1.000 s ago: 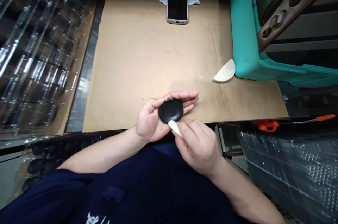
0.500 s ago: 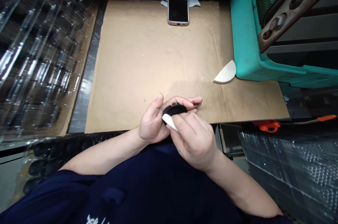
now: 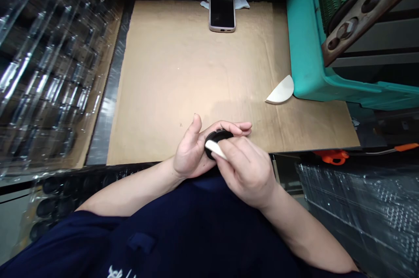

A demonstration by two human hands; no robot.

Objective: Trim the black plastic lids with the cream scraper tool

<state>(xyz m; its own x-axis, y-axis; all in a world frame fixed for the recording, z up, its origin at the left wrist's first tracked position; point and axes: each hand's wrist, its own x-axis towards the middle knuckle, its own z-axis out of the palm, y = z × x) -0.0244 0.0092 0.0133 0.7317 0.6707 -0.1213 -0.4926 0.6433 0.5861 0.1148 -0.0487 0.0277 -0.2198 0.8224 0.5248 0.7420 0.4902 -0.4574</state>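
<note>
A black round part [image 3: 221, 135] lies in the palm and against the fingers of my left hand [image 3: 190, 156], whose thumb points up and away from it. Between the thumb and fingers of my right hand [image 3: 250, 172] is a small white pad [image 3: 215, 148], held against the near left side of the round part. My right fingers cover much of the part's near side. To the right, a white half-round pad [image 3: 280, 91] rests on the cardboard [image 3: 193, 68], close to the teal bin.
A phone [image 3: 222, 11] lies on white tissue at the back. The teal bin [image 3: 304, 38] stands at the right with a green ridged piece and a brown metal bar above. Clear plastic trays [image 3: 49, 60] fill the left. An orange-handled tool [image 3: 334, 156] lies at the lower right.
My right hand and the white pad have shifted slightly right across the round part, uncovering a little more of its left rim. My left hand keeps its hold.
</note>
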